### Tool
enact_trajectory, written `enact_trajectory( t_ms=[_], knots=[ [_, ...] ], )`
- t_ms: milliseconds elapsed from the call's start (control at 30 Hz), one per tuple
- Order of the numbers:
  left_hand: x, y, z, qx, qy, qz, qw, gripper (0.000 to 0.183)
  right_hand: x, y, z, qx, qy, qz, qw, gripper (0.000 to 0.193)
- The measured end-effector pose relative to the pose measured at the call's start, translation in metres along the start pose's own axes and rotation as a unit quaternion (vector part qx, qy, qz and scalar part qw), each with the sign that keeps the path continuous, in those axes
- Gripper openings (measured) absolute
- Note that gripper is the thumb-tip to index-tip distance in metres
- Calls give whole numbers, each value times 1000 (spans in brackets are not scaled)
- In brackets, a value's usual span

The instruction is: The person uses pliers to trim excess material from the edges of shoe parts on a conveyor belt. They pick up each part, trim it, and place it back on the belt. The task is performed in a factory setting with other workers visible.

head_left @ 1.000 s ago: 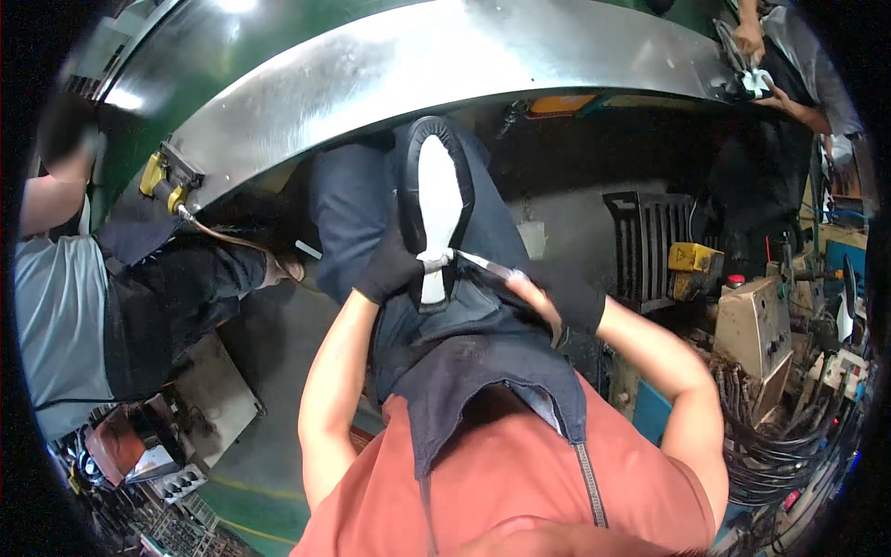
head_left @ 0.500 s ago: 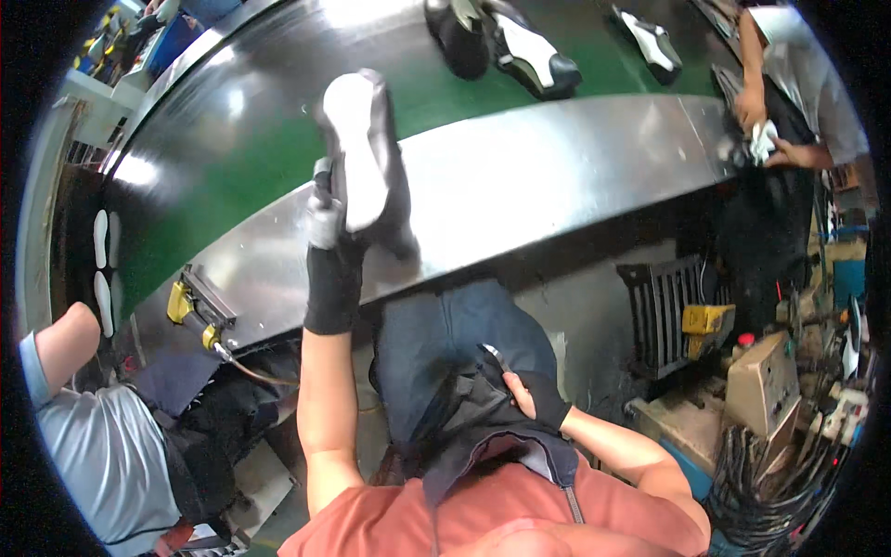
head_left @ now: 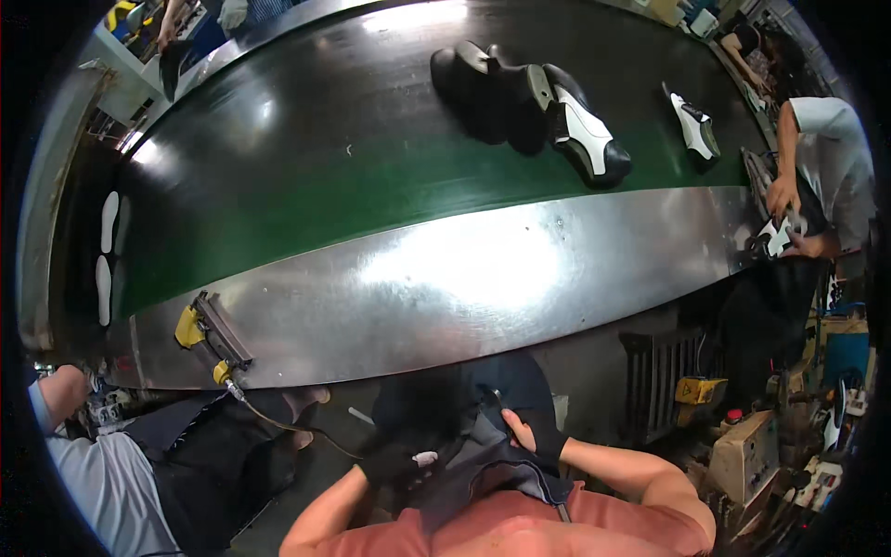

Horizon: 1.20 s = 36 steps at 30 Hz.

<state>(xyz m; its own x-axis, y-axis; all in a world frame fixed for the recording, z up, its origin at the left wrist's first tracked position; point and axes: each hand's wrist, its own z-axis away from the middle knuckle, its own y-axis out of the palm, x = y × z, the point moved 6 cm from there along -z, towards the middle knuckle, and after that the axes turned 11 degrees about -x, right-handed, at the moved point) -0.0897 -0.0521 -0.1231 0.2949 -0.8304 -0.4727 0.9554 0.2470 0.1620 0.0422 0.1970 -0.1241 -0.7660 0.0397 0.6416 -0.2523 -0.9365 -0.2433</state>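
The right grip (head_left: pixel 531 434) clasps a slim tool (head_left: pixel 498 397), whose tip juts out ahead.

A slim tool with a narrow pale tip (head_left: pixel 497 397) sits in the right hand (head_left: pixel 527 436), pointing up and away above the lap. On the belt (head_left: pixel 306 213), a black shoe (head_left: pixel 585 130) lies with its white panel facing up, its rounded dark end toward the near right. Dark shoes (head_left: pixel 469 60) touch or overlap beyond it; their pose is hard to tell. A black-and-white shoe (head_left: pixel 691 125) lies apart, farther right.
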Motion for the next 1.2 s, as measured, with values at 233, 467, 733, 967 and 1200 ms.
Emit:
enact_trajectory(
  t_ms=[233, 467, 733, 967, 1200],
  knots=[
    [54, 16, 5, 49, -72, 64, 994, 28, -36, 24, 24, -38, -7, -52, 998, 53],
    [49, 34, 36, -13, -44, 0, 999, 39, -46, 33, 43, -75, -72, -25, 994, 52],
    [58, 24, 29, -35, -7, 37, 999, 52, -22, 24, 28, -79, -148, 117, 979, 39],
    [58, 19, 23, -57, 29, 23, 998, 52, -5, 19, 28, -84, -178, 98, 975, 39],
    [62, 15, 33, -58, 29, 74, 995, 55, -53, 33, -2, -71, -33, -38, 996, 41]
  ],
)
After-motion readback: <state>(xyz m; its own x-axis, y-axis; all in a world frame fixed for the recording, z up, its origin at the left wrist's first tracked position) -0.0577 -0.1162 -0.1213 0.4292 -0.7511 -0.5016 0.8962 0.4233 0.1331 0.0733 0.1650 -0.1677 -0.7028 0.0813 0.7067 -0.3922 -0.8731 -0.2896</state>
